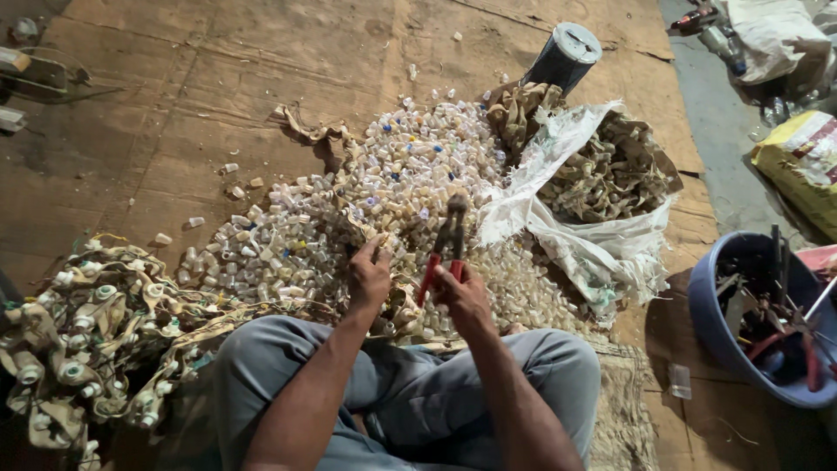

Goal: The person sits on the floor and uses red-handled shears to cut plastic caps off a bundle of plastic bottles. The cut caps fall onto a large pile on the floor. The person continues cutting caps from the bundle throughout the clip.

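From the head camera, the person sits cross-legged on sheets of brown cardboard (218,96), grey trousers filling the lower middle of the view. The right hand (462,296) is closed around the red handles of a pair of pliers (445,249), whose dark head points up and away over the heap. The left hand (370,275) is just beside it, fingers pinched together on a tan strip (403,301) that lies at the near edge of the heap; what exactly sits between the fingertips is too small to tell. Ahead of both hands spreads a wide pile of small white plastic caps (349,201), some with blue or yellow tips. To the left lies a tangle of tan strips with white caps attached (87,340). Beyond the pile on the right, a torn white sack (575,235) holds bare tan strips. A blue tub (724,336) of tools stands at the far right, and a dark cylinder (565,57) stands beyond the sack.
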